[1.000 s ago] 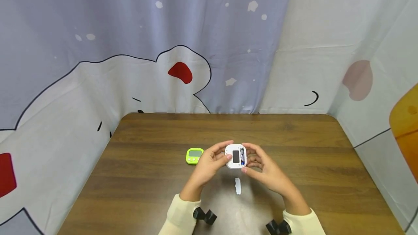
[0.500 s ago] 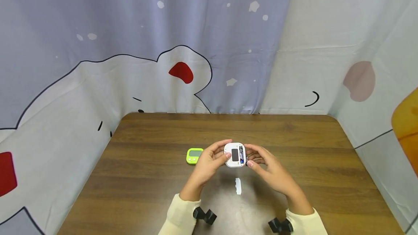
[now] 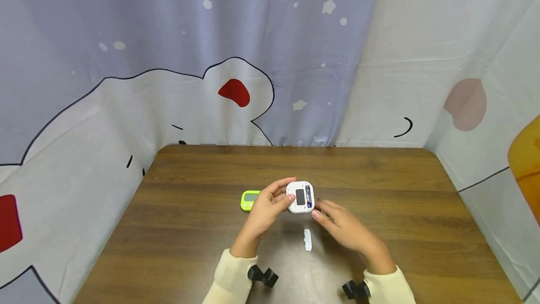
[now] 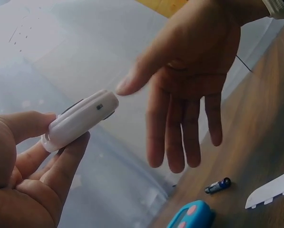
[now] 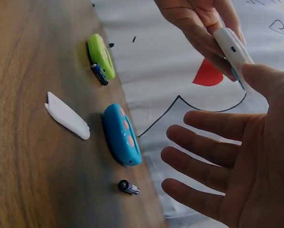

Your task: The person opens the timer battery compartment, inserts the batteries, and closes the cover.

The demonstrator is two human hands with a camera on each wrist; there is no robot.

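My left hand (image 3: 263,210) pinches a white digital timer (image 3: 298,197) above the table, thumb on its back and fingers beneath. A battery (image 3: 308,196) lies in the timer's uncovered slot, on the right side of the back. Beside it is my right hand (image 3: 343,229), its fingers extended and holding nothing. In the left wrist view the right thumb (image 4: 132,84) is at the timer's corner; whether it touches, I cannot tell. A white battery cover (image 3: 308,240) lies on the table below the hands.
A green timer (image 3: 250,199) lies left on the wooden table (image 3: 190,229), with a battery (image 5: 99,74) near it in the right wrist view. A blue timer (image 5: 121,135) and another battery (image 5: 128,187) lie nearby. A patterned curtain (image 3: 312,60) hangs behind.
My right fingers have come away from the timer's right edge and moved lower. The left hand has shifted the white timer slightly up and left. The cover has stayed in place.
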